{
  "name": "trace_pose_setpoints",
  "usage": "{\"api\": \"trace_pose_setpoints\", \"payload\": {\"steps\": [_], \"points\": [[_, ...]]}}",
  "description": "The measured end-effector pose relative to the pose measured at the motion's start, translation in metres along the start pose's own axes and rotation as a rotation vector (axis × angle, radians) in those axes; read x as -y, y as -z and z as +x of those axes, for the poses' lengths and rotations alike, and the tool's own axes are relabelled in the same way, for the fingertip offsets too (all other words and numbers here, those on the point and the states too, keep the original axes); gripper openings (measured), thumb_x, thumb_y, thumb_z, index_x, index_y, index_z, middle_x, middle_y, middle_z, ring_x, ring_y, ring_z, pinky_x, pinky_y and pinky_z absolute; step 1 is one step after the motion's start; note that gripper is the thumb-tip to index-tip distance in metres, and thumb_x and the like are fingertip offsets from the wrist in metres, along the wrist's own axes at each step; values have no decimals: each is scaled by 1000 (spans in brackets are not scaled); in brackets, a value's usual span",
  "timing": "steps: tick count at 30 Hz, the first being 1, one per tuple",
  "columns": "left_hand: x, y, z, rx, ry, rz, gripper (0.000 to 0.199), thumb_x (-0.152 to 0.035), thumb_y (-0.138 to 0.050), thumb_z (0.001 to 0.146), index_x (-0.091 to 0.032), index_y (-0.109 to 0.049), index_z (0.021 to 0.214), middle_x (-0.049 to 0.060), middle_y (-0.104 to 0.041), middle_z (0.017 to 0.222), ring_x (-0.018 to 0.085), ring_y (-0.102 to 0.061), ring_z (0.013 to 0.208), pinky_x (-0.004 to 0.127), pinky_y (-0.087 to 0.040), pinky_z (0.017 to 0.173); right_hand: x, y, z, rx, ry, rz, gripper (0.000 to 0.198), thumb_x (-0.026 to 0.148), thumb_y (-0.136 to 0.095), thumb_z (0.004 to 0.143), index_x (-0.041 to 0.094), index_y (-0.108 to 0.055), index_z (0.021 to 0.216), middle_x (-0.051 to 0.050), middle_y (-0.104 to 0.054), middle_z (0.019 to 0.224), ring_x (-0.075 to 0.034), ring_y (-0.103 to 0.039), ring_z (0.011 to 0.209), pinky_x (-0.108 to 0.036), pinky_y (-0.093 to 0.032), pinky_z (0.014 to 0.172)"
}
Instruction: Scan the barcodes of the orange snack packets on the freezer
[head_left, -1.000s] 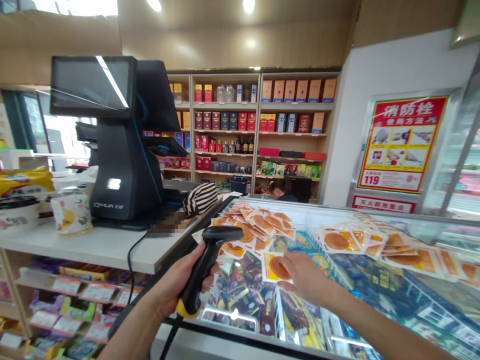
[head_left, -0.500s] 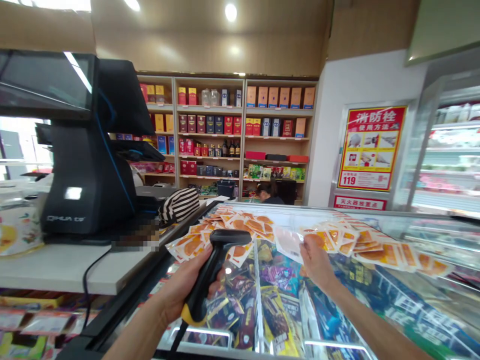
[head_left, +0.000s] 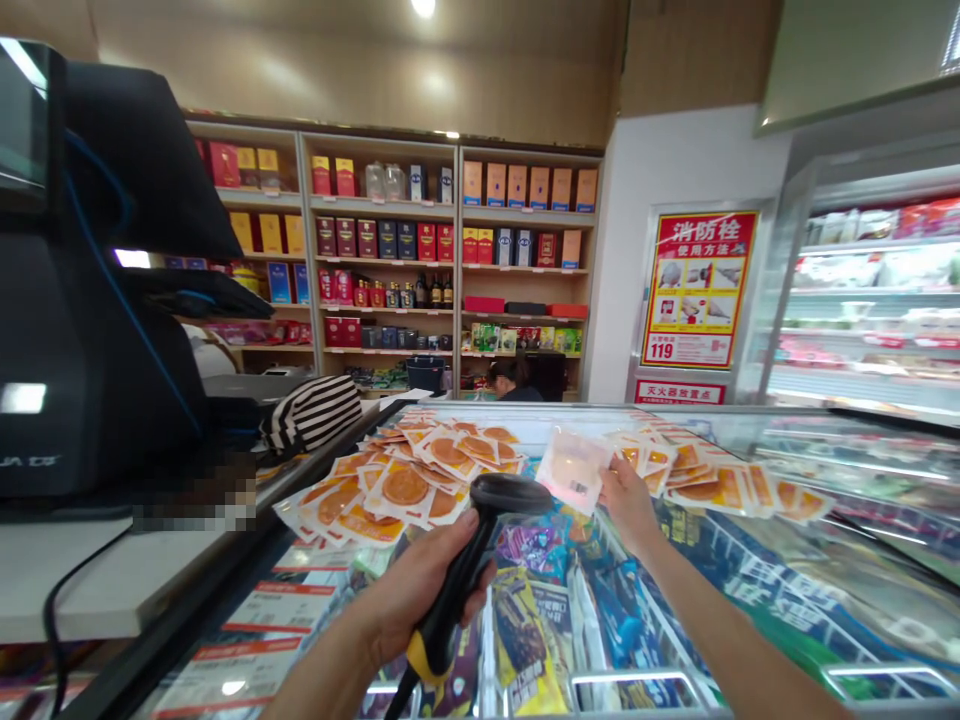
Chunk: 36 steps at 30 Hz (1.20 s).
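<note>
Handheld barcode scanner [head_left: 456, 590] sat gripped by its handle in the left hand [head_left: 411, 590], its head near a flat, pale-backed packet [head_left: 571, 468]. The right hand [head_left: 628, 498] pinched that packet's edge above a glass-topped display freezer [head_left: 217, 570], barcode facing the camera. Packets with orange discs [head_left: 409, 485] lay piled on the glass, left of it.

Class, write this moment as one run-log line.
left hand: gripping scanner | right hand: holding packet, barcode showing | scanner head: near packet | other packets: two groups on glass
</note>
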<state>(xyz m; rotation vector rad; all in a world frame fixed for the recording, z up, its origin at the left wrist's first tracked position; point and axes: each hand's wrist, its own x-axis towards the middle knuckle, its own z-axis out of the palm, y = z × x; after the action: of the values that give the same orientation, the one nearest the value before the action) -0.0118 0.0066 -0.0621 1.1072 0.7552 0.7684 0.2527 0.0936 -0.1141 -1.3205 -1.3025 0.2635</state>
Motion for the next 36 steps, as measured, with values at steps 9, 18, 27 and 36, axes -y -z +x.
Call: {"api": "trace_pose_setpoints", "payload": {"steps": [9, 18, 27, 36], "points": [[-9, 14, 1, -57, -91, -35, 39, -51, -41, 71, -14, -50, 73, 0, -53, 56, 6, -42, 38, 17, -31, 36, 5, 23, 7, -265, 43, -475, 28, 30, -30, 75, 14, -52, 86, -8, -60, 69, -19, -55, 65, -28, -39, 56], [-23, 49, -13, -246, -105, -86, 37, -51, -45, 68, -14, -49, 69, -1, -52, 52, 7, -44, 38, 18, -34, 35, -1, 22, 8, 171, 613, -836, 28, 17, -30, 77, 19, -52, 95, -6, -60, 89, -16, -54, 85, -27, -39, 73], [-31, 67, -38, -357, -184, -107, 35, -48, -43, 71, -13, -49, 69, 0, -52, 50, 6, -42, 36, 16, -33, 34, 3, 5, -2, 448, 455, -1092, 22, 8, -39, 66, 12, -58, 75, -11, -61, 76, -19, -56, 76, -28, -39, 68], [-27, 96, -54, -384, -137, -151, 32, -45, -46, 70, -14, -50, 72, -1, -50, 46, 6, -43, 37, 16, -36, 35, 45, -64, -8, 361, 507, -818, 30, 24, -36, 74, 17, -54, 97, -7, -58, 101, -18, -51, 93, -28, -36, 81]]}}
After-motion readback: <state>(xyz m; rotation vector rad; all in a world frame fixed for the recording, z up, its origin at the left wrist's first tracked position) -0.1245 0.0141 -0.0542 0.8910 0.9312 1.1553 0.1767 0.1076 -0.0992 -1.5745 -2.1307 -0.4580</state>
